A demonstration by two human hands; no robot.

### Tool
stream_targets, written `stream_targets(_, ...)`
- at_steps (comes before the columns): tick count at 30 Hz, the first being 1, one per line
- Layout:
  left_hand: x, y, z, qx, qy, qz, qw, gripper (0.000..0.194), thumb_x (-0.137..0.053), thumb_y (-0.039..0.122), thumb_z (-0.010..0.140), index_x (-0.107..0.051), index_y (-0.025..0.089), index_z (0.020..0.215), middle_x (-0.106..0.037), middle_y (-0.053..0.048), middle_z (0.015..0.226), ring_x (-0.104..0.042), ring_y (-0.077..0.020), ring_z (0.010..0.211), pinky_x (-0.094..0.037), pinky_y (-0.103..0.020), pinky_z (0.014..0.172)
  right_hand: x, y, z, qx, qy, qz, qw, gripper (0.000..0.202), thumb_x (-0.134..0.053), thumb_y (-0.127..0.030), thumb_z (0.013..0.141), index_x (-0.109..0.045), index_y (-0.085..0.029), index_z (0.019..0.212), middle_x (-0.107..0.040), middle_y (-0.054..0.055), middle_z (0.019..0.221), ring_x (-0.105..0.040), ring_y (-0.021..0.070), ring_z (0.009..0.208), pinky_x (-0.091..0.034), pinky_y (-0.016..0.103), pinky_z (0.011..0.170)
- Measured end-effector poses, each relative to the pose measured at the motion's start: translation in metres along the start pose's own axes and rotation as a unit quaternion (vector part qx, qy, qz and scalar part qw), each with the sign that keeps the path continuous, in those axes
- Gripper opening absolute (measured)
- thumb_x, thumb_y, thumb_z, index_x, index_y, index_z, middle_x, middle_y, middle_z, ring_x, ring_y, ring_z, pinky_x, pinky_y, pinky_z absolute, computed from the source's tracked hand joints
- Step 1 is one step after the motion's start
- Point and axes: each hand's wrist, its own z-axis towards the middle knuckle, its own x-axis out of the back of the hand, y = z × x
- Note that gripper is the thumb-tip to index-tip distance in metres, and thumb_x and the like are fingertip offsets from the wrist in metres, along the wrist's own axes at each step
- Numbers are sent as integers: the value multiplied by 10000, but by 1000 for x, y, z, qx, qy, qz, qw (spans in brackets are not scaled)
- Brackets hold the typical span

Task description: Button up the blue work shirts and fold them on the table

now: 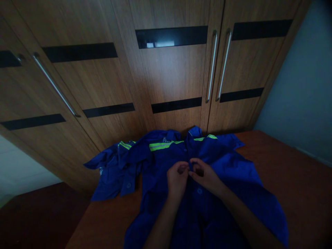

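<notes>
Blue work-shirt cloth, banded across the chest in bright yellow-green, is pinched at the front opening by both hands. The shirt (pixel 207 180) is spread front-up beneath the hands, its collar lying just beyond the fingertips and its body running back toward the wrists. The left hand (pixel 177 178) and the right hand (pixel 206 174) are brought together until the fingertips nearly touch, each closed on an edge of the placket at one point (whether a button sits between the fingers cannot be made out in the dim light). One button (pixel 199 190) is seen just below the right hand, on the part of the front nearer the body, and that stretch seems to lie flat; whether it is fastened cannot be told. From this it is judged that the fastening is at an upper button, with the collar end perhaps left to do.

To the left of the hands a sleeve (pixel 114 173) is sprawled loosely over the table (pixel 298 180). Beyond the hands, past the collar, wooden wardrobe doors (pixel 171 76) with long metal handles are seen.
</notes>
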Motion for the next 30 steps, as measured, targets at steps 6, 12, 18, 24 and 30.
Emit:
stream_targets(6,1,-2,1,94,-12,-99,991,203,-737,311,644,-661,145,732,-638,-7,612,-590,-117,574,-426,-198,540,-3,4,-3,37,-30,-107,993,427,-621,-205,729,-480,-236,1131,-499,-83,607,-505,113,536,-352,228,512)
stream_targets(12,1,-5,-1,119,11,-110,987,181,-715,253,602,-630,151,725,-573,38,540,-513,-84,479,-362,-186,475,-2,0,-5,56,-44,-148,986,401,-613,-203,746,-514,-236,1133,-570,-52,664,-548,131,583,-388,239,553)
stream_targets(18,0,-6,-1,96,11,-83,992,144,-641,142,581,-626,160,724,-599,35,561,-538,-90,502,-381,-186,499,1,-2,-2,79,20,-211,974,172,-520,-273,852,-610,-238,994,-625,-6,706,-591,160,643,-417,265,616)
stream_targets(24,-4,-4,-1,46,9,-21,999,94,-639,123,581,-628,182,654,-639,22,594,-580,-114,554,-400,-194,521,2,2,-3,70,57,-337,937,138,-481,-305,887,-603,-244,863,-666,18,776,-619,186,721,-386,278,644)
stream_targets(30,-3,-3,-1,14,-17,40,999,40,-626,155,653,-612,186,675,-618,26,582,-575,-115,552,-410,-197,529,6,-3,-3,32,72,-286,955,157,-463,-332,885,-578,-242,827,-633,9,697,-587,177,648,-349,275,601)
